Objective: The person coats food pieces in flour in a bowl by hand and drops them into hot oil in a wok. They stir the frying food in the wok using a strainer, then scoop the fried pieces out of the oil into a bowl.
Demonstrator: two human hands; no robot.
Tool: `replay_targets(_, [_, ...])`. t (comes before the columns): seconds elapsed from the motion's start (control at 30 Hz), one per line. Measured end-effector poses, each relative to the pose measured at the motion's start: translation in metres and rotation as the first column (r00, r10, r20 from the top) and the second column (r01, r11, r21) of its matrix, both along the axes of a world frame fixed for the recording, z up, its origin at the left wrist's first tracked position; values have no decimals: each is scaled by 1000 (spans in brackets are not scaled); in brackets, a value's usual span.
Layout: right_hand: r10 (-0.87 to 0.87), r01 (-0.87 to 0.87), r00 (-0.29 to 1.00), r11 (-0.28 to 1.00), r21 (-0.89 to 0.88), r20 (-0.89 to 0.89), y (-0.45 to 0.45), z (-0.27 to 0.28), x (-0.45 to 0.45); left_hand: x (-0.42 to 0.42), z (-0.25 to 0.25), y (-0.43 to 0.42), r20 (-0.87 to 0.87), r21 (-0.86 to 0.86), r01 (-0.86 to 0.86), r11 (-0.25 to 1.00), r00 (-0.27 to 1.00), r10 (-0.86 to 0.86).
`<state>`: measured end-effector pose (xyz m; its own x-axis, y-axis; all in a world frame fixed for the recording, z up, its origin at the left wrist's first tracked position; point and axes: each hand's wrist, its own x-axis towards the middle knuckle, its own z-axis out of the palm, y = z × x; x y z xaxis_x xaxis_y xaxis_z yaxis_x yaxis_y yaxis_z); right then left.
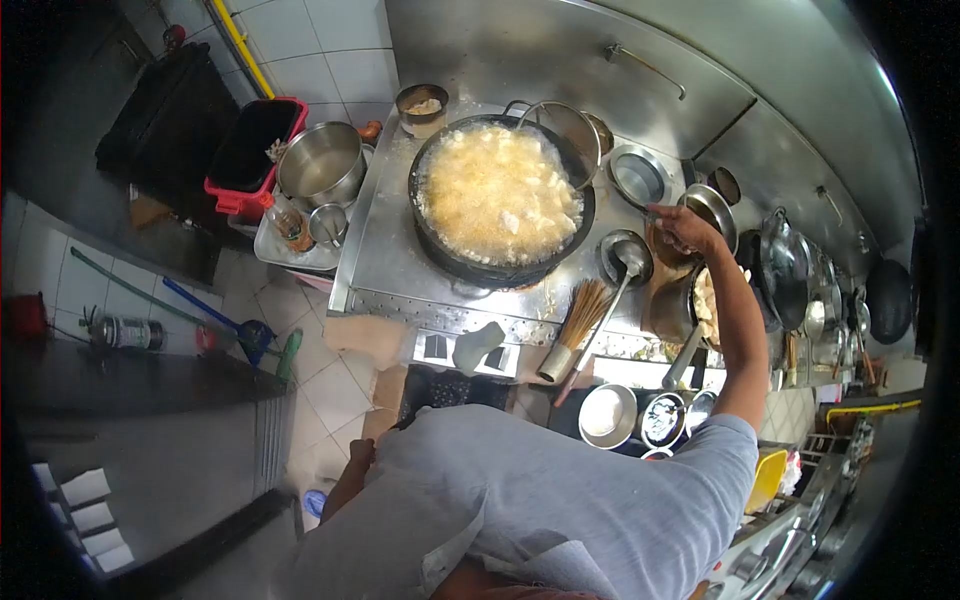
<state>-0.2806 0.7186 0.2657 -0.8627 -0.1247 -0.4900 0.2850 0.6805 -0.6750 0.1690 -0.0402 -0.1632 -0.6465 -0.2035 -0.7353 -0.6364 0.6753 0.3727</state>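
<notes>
My right hand (682, 230) reaches over the right side of the steel stove top, fingers partly stretched, with no held thing visible. It is close to a steel pot (712, 212) and just below a round metal pan (640, 176). Under my forearm is a long-handled pan (706, 305) with pale pieces in it. My left hand (362, 452) hangs low beside my body; its fingers are too small and hidden to make out. A big black wok (425, 225) holds bubbling oil full of pale frying pieces. A wire strainer (582, 140) leans on its far right rim.
A ladle (628, 258) and a bamboo brush (578, 325) lie right of the wok. Small bowls (607, 415) stand at the front right. A steel pot (320, 165) and a red-rimmed bin (255, 150) are at the left. More woks (785, 265) line the right.
</notes>
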Motion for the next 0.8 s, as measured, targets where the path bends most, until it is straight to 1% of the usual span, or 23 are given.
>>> replay_targets(0.03, [12,-12,1000,1000,1,4,1,9,-4,2,-3,0,-62,-230,594,771,781,-621])
replay_targets(0.07, [-23,28,993,999,-40,116,2,17,-7,5,-5,5,-58,-228,586,777,789,-612])
replay_targets(0.1, [-53,72,973,994,-76,225,4,18,-12,4,-7,9,-112,-317,560,766,779,-616])
replay_targets(0.13, [-69,90,978,991,-98,199,9,5,-16,5,-7,10,-163,-404,528,747,762,-626])
replay_targets(0.17, [-65,87,978,991,-103,200,7,-10,-13,5,-7,11,-159,-408,526,746,764,-625])
replay_targets(0.2, [-42,80,974,983,-162,223,-1,-20,-6,0,-1,18,-120,-140,58,988,990,-75])
replay_targets(0.23, [-17,72,970,973,-219,243,-5,-27,-4,-6,4,24,69,71,-485,872,874,481])
replay_targets(0.27, [-69,204,919,927,-315,389,2,-30,-11,-4,5,23,71,69,-489,869,872,485])
replay_targets(0.3, [-62,197,917,929,-313,394,4,-36,-14,-1,7,23,-65,-87,-88,992,994,82])
replay_targets(0.33, [-72,181,940,933,-311,332,5,-42,-18,0,9,25,-125,-282,306,909,928,-351])
replay_targets(0.37, [-84,169,959,935,-310,270,6,-49,-19,3,12,25,-122,-283,302,910,930,-346])
replay_targets(0.4, [-82,169,959,934,-314,271,-2,-48,-14,-1,29,29,-102,-337,407,849,881,-463])
replay_targets(0.43, [-58,164,942,940,-299,331,-16,-42,-5,-5,41,31,-76,-385,507,771,815,-574])
replay_targets(0.47, [-36,157,920,946,-284,389,-23,-38,0,-4,41,29,-76,-386,510,769,813,-577])
replay_targets(0.5, [-37,158,920,946,-283,389,-19,-41,0,0,41,28,-84,-395,537,745,786,-612])
replay_targets(0.53, [-68,185,934,932,-311,352,-13,-46,-2,3,41,30,-94,-404,560,723,761,-642])
replay_targets(0.57, [-99,211,943,916,-342,318,-10,-51,-3,7,40,30,-91,-403,559,725,763,-639])
replay_targets(0.6, [-99,213,942,914,-344,321,-16,-52,0,7,49,33,-104,-336,508,793,817,-568])
replay_targets(0.63, [-31,191,920,905,-379,391,-25,-52,6,7,54,33,-113,-268,453,850,862,-495])
replay_targets(0.67, [39,173,890,893,-416,453,-30,-51,10,7,60,34,-112,-270,459,847,858,-501])
replay_targets(0.73, [-4,184,908,902,-392,418,-24,-52,10,7,63,40,-148,-243,310,919,925,-351])
replay_targets(0.77, [-41,195,921,909,-368,387,-24,-54,9,16,34,31,-114,-275,358,892,910,-400])
replay_targets(0.8, [-37,194,920,908,-370,391,-31,-59,13,23,12,25,-80,-306,405,862,891,-447])
